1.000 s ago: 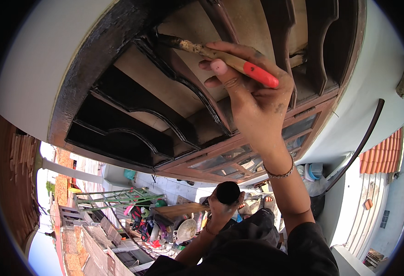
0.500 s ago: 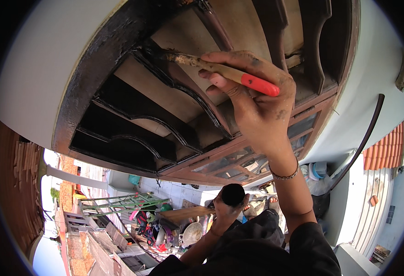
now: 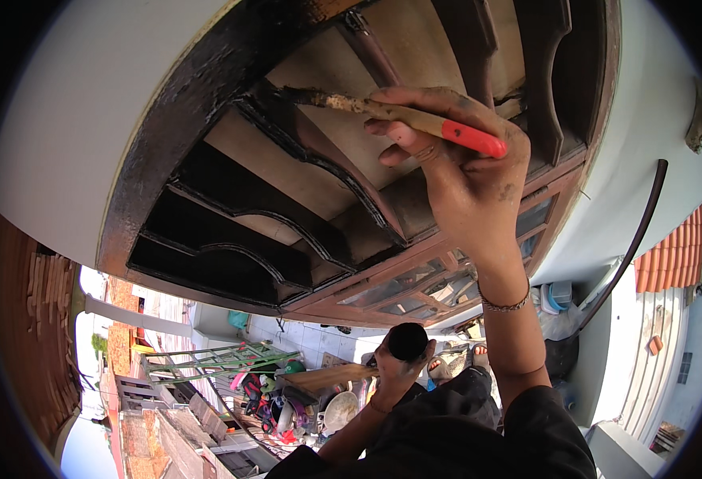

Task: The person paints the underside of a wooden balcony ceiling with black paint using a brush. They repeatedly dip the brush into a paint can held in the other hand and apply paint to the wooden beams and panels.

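My right hand (image 3: 471, 160) is closed round a paintbrush (image 3: 415, 118) with a tan handle and a red end. Its dark, paint-caked bristles touch or hover just by a wooden slat (image 3: 303, 136) near the curved frame (image 3: 179, 104); which of the two I cannot tell. Several wavy slats on the left and part of the frame are glossy black, while those on the right are brown. Lower down, my left hand (image 3: 399, 371) holds a small round cup (image 3: 408, 342), whose inside looks black. Dark smudges mark both hands.
Brown window panes (image 3: 439, 279) run below the slats. White wall (image 3: 71, 120) borders the frame. Far below are a green metal ladder (image 3: 215, 361), a wooden plank (image 3: 331, 376), a pale basin (image 3: 341, 410) and cluttered items. A dark pipe (image 3: 626, 239) stands out at the right.
My right hand and the paintbrush have shifted slightly right, drawing the bristles away from the frame along the slat. My left hand still holds the cup in nearly the same place.
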Motion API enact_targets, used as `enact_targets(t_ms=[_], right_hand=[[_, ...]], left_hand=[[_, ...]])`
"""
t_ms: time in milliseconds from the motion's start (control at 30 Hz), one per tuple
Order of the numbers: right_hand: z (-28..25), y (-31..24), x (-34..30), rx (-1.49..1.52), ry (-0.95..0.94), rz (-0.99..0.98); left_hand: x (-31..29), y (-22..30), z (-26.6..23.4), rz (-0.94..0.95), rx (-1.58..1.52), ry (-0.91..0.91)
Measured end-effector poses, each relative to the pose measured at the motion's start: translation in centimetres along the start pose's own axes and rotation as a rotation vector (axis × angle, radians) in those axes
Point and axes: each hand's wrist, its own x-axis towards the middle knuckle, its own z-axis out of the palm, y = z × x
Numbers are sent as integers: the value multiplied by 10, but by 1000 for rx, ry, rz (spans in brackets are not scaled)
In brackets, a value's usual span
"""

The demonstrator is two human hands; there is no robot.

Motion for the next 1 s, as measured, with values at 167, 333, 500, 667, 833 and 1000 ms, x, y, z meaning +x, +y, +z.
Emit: enact_targets(t_ms=[167,333,500,667,833,1000], right_hand=[[21,9,13,81,-15,70],[1,-2,-5,31,-75,20],[10,-1,7,-29,38,69],[5,-7,-4,-73,-76,3],[-6,-7,-1,-62,32,33],[0,-2,-2,-141,-154,-132]], left_hand=[[0,5,-2,38,2,44],[-4,-1,-6,52,-7,68],[-4,-6,-5,66,27,60],[-3,-6,-11,137,174,59],[-2,-14,-8,134,99,55],[-2,0,-9,129,98,88]])
